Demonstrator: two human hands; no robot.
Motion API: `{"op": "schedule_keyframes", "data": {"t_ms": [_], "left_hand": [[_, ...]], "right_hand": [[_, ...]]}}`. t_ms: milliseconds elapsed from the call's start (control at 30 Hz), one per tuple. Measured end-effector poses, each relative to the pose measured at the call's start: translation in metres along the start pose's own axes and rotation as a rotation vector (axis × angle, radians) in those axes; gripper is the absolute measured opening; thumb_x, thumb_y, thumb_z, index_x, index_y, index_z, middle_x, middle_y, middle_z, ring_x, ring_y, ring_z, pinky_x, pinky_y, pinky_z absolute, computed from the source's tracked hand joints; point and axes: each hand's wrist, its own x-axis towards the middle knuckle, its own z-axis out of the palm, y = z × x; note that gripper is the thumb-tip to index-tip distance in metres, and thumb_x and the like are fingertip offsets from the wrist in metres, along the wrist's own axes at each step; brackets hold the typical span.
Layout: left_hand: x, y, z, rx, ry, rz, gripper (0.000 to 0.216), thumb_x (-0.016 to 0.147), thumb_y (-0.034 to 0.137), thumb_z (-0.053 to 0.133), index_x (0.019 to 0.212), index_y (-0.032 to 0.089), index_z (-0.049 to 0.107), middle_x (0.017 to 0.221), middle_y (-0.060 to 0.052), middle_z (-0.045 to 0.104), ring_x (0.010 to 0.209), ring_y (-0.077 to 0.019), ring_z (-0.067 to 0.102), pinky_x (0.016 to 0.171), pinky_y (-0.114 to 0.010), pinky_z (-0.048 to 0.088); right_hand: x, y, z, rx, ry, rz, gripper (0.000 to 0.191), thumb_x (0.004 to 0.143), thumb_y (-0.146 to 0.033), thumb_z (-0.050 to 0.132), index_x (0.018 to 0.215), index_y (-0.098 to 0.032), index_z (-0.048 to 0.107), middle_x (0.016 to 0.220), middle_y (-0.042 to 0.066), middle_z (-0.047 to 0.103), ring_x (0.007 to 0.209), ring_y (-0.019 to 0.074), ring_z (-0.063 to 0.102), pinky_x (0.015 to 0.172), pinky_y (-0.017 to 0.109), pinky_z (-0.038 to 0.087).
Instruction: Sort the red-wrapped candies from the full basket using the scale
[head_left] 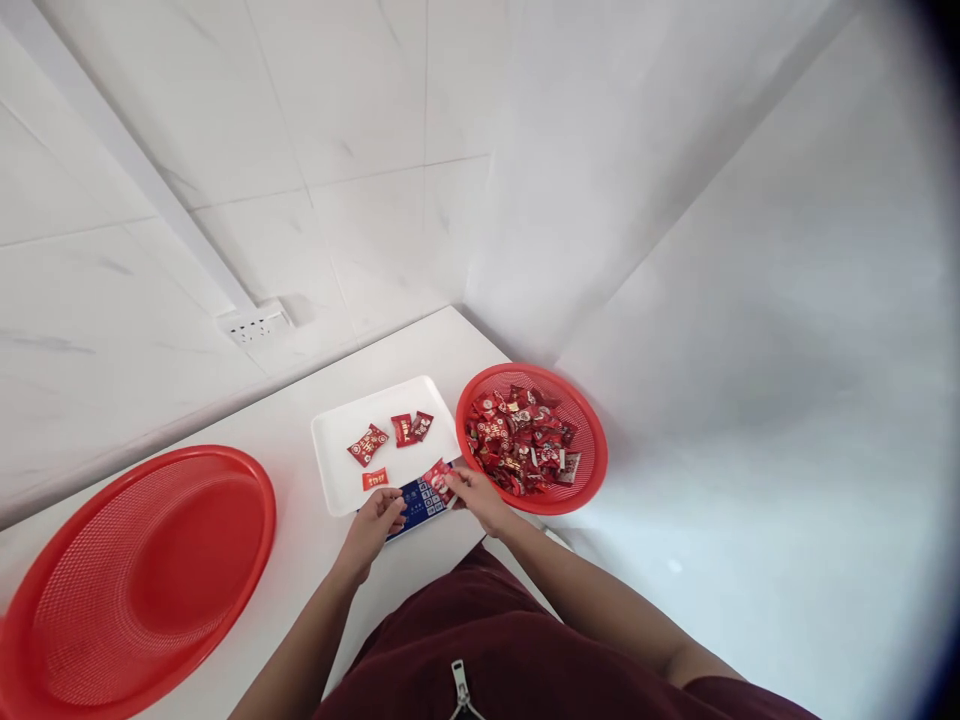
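Packets (367,445) in glossy red wrapping lay on the white tray (375,405): one left of its middle, two side by side right of its middle, and a smaller orange-red one toward its near edge. Above the tray's near right edge, the right hand (480,500) grasped another, the held packet (438,478), with thumb and fingertips pressed on its right end while the rest stuck out leftward. Along the tray's near edge ran the blue keypad panel (409,512), and over its left part the left hand (373,530) had its fingers curled in, the tips close to the thumb; I could not tell whether they pinched anything.

Just right of the tray stood the filled basket (598,430), red and meshed, with a heap of similar packets inside. Left of the tray, apart from it, the other basket (264,490) showed a red rim and mesh walls.

The held packet looked small and probably weighed little. Its wrapper seemed thin, pliant and rather slick, so a dry pinch by a flat end seal appeared the surest hold; a light squeeze would likely have been enough. What lay inside was hidden, so its hardness was uncertain, and hard pressure on the middle might have crushed something brittle.
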Motion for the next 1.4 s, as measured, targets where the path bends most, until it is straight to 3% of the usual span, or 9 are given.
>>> {"op": "schedule_keyframes", "data": {"t_ms": [167,267,333,533,800,933,1067,1167,1400], "left_hand": [[0.000,-0.012,-0.008,0.026,-0.017,-0.029,0.051,0.062,0.057,0.065,0.093,0.018,0.058,0.087,-0.005,0.064,0.078,-0.0169,0.060,0.075,-0.032,0.047],[0.000,-0.026,-0.008,0.038,-0.016,-0.047,0.051,0.062,0.058,0.065,0.094,0.018,0.058,0.087,-0.005,0.065,0.077,-0.0176,0.061,0.074,-0.033,0.047],[0.000,-0.034,-0.006,0.046,-0.013,-0.060,0.051,0.063,0.058,0.064,0.094,0.018,0.059,0.087,-0.006,0.065,0.076,-0.0177,0.061,0.074,-0.033,0.047],[0.001,-0.034,0.000,0.049,-0.019,-0.091,0.051,0.061,0.057,0.065,0.093,0.018,0.059,0.086,-0.006,0.065,0.076,-0.0180,0.061,0.073,-0.033,0.046],[0.006,-0.027,0.003,0.035,-0.011,-0.096,0.048,0.062,0.055,0.065,0.093,0.018,0.059,0.086,-0.005,0.065,0.075,-0.0170,0.060,0.073,-0.032,0.045],[0.009,-0.028,0.008,0.066,-0.026,-0.105,0.044,0.065,0.053,0.064,0.092,0.019,0.058,0.085,-0.005,0.065,0.075,-0.0176,0.060,0.072,-0.032,0.045],[0.012,-0.024,0.014,0.095,-0.039,-0.098,0.043,0.066,0.053,0.062,0.093,0.019,0.058,0.085,-0.005,0.065,0.076,-0.0177,0.060,0.072,-0.033,0.046],[0.012,-0.021,0.016,0.109,-0.046,-0.093,0.042,0.067,0.051,0.061,0.094,0.019,0.058,0.085,-0.004,0.064,0.076,-0.0173,0.060,0.073,-0.033,0.046],[0.004,-0.024,0.011,0.138,-0.042,-0.113,0.041,0.070,0.049,0.058,0.096,0.018,0.056,0.087,-0.004,0.064,0.077,-0.0169,0.060,0.074,-0.032,0.046]], "right_hand": [[-0.003,-0.020,-0.066,-0.523,0.281,-0.179,0.034,0.084,-0.045,0.045,0.094,-0.019,0.064,0.089,0.007,0.067,0.082,0.0211,0.062,0.074,0.033,0.048],[0.003,-0.023,-0.104,-1.045,0.187,-0.038,0.030,0.084,-0.036,0.049,0.094,-0.016,0.068,0.097,0.014,0.067,0.091,0.0276,0.062,0.080,0.038,0.045],[0.017,-0.021,-0.116,-1.167,0.154,0.002,0.029,0.081,-0.028,0.052,0.102,-0.013,0.067,0.111,0.017,0.063,0.103,0.0308,0.058,0.087,0.039,0.042],[0.074,-0.013,-0.103,-1.274,0.151,-0.107,0.052,0.085,-0.025,0.047,0.136,-0.019,0.040,0.146,0.009,0.035,0.136,0.0273,0.024,0.106,0.041,0.024],[0.074,-0.004,-0.110,-1.322,0.129,0.022,0.031,0.089,-0.032,0.039,0.100,-0.016,0.064,0.094,0.015,0.070,0.102,0.0279,0.060,0.096,0.044,0.029],[0.082,-0.013,-0.117,-1.302,0.201,0.076,0.049,0.089,-0.031,0.040,0.135,-0.017,0.035,0.107,0.016,0.067,0.100,0.0262,0.061,0.087,0.038,0.037],[0.107,-0.026,-0.112,-1.225,0.190,0.256,0.075,0.086,-0.042,0.047,0.145,-0.011,0.011,0.105,0.021,0.066,0.098,0.0283,0.063,0.083,0.038,0.040],[0.119,-0.030,-0.108,-1.210,0.206,0.284,0.077,0.082,-0.043,0.053,0.142,-0.009,0.018,0.107,0.023,0.064,0.101,0.0308,0.061,0.084,0.041,0.040],[0.094,-0.012,-0.117,-1.165,0.222,0.126,0.031,0.085,-0.024,0.043,0.114,-0.022,0.054,0.102,0.010,0.068,0.099,0.0263,0.061,0.088,0.039,0.037]]}}
